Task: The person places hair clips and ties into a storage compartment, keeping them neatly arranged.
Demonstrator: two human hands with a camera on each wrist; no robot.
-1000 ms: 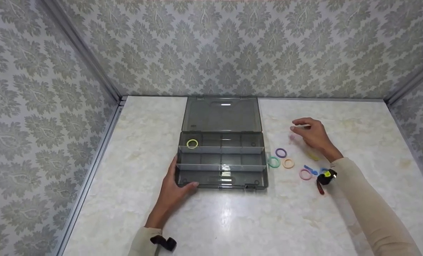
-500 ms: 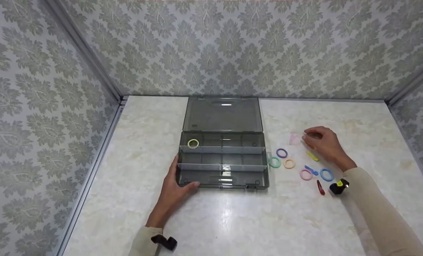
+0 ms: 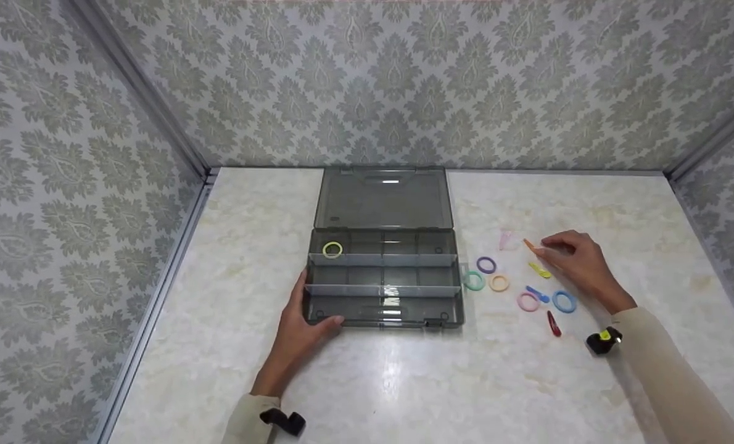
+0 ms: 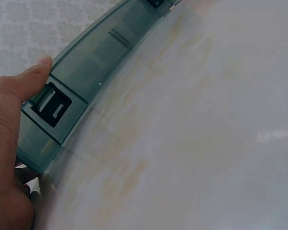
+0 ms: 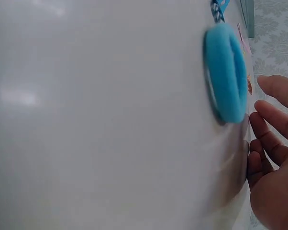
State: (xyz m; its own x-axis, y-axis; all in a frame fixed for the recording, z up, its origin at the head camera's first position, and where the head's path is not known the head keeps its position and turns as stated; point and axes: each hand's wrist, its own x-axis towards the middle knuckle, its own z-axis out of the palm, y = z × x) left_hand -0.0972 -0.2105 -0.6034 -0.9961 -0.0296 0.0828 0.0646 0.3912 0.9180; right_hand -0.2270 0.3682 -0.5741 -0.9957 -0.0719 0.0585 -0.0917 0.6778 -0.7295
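In the head view a smoky grey compartment box (image 3: 348,275) lies with its lid (image 3: 384,200) folded back. My left hand (image 3: 298,333) grips its near left corner, thumb over the front wall and fingers along the left side. A yellow hair tie (image 3: 324,249) sits in the back left compartment. At the right, my right hand (image 3: 580,262) hovers low over the table, fingertips beside an orange hair clip (image 3: 529,244). In the right wrist view its fingers are loosely bent with nothing between them, and a fluffy blue hair tie (image 5: 223,72) lies close by.
Between box and right hand lie a purple hair tie (image 3: 478,265), green, peach and pink ones, plus a pale pink clip (image 3: 504,240), a yellow clip (image 3: 540,270), a blue clip (image 3: 537,294) and a red clip (image 3: 554,324). Patterned wall panels (image 3: 391,80) border the table.
My right hand has drawn back to the right and toward me, uncovering the orange clip, the yellow clip and the blue hair tie. The left hand stays on the box.
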